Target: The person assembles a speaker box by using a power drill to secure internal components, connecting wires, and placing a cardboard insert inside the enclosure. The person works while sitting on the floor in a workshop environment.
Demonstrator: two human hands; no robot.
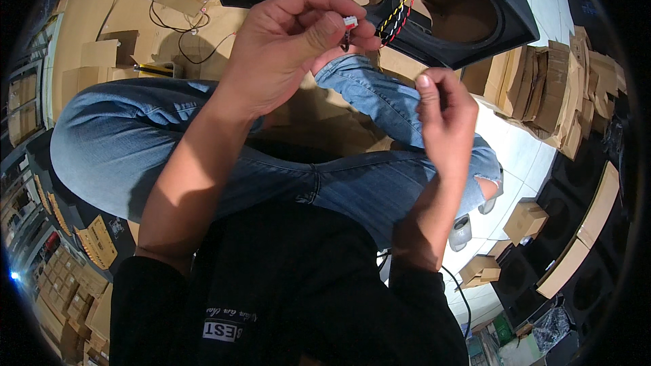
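Black shirt (291, 278) lies nearest; the small connector (350, 22) is white and red.

L hand (291, 44) pinches a small white connector (350, 22) w/ a bit of red, btwn thumb & fingers; R hand (445, 108) is apart from it, thumb against curled fingers, can't tell if it holds anything; black spkr cabinet (512, 10) w/ round cutouts sits just beyond, twisted multicolour wires (401, 15) hanging at an opening; person sits cross-legged, blue jeans (271, 175), black top (291, 257); cardboard (542, 85) stacked at R, nr white floor tiles (521, 169).
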